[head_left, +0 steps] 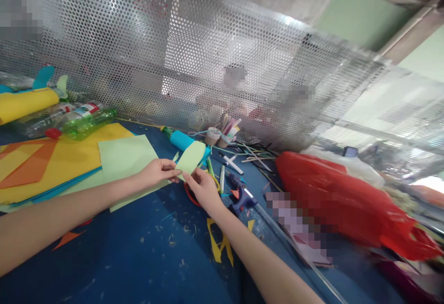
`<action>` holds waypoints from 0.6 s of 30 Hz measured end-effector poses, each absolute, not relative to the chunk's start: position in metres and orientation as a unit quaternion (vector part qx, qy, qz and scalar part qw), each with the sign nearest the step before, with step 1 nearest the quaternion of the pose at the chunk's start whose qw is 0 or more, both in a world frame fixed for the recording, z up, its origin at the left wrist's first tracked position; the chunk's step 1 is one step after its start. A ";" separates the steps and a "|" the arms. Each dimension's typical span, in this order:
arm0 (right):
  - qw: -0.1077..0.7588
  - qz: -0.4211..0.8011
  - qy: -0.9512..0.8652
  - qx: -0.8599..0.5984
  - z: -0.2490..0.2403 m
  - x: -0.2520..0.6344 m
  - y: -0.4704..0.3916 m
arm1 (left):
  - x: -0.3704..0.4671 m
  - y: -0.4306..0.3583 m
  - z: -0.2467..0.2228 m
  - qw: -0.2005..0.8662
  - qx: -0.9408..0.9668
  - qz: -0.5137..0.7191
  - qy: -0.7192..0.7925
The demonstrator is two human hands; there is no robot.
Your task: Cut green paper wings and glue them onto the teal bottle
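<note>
A: Blue tabletop (138, 258), metal screen (114, 40) behind. Cut paper (191, 157)?
B: Pale green, rounded tip, held above the tabletop; left hand (161, 171), right hand (205, 188) both pinching its lower end.
A: Writing?
B: Bottle (79, 126) label (87, 109), red-white, unreadable.

head view | forward-down, tilted | left hand (160, 172), right hand (205, 189) near | perforated screen (201, 50) beyond

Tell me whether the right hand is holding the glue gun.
No, the right hand holds the pale-green paper cutout, while the glue gun lies on the blue tabletop.
</note>
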State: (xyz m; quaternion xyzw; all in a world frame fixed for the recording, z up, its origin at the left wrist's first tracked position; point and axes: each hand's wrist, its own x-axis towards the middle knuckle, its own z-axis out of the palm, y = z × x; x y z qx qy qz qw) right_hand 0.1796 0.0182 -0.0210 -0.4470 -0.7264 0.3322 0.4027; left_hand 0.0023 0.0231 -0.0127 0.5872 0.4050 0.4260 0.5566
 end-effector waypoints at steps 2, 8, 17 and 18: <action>0.390 0.329 -0.735 -0.447 -0.018 0.180 0.017 | 0.003 0.023 -0.013 0.555 0.585 0.431 0.405; 0.370 0.354 -0.732 -0.449 -0.015 0.179 0.015 | 0.002 0.023 -0.014 0.555 0.589 0.429 0.401; 0.370 0.347 -0.741 -0.440 -0.018 0.180 0.017 | 0.002 0.022 -0.011 0.561 0.591 0.424 0.394; 0.370 0.346 -0.741 -0.441 -0.018 0.179 0.017 | 0.002 0.022 -0.011 0.561 0.591 0.423 0.396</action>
